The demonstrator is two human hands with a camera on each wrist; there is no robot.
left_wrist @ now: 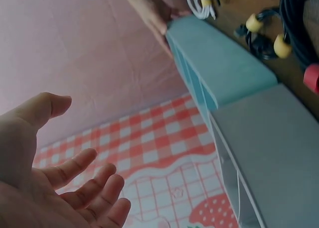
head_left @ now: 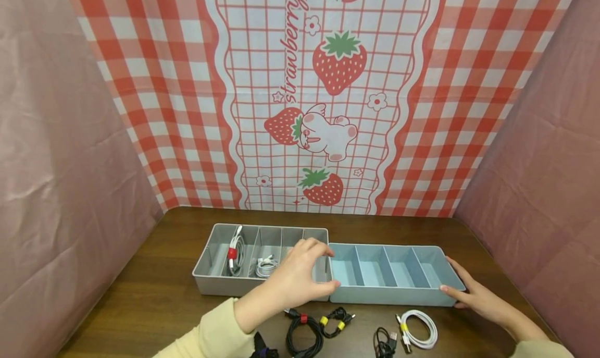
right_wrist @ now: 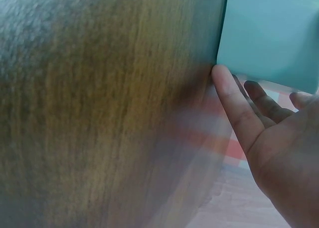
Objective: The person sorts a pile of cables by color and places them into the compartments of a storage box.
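Observation:
My left hand (head_left: 300, 274) hovers over the right part of a grey divided box (head_left: 234, 286), thumb and fingers apart with nothing between them. Its relaxed fingers also show in the left wrist view. At the right end of a light blue divided box (head_left: 384, 295), my right hand (head_left: 483, 298) touches the corner with extended thumb and fingers. In the right wrist view, fingertips meet the edge of that box. The two boxes stand end to end. Inside the grey one lie a white cable with a red tie (head_left: 237, 251) and a coiled white cable (head_left: 266, 266).
In front of the boxes lie a black cable with a red tie (head_left: 300, 334), a black cable with yellow ties (head_left: 338, 321), a small black cable (head_left: 385, 342) and a white cable with a yellow tie (head_left: 419, 329). A checked strawberry cloth (head_left: 187, 113) hangs behind the wooden table (head_left: 126, 295).

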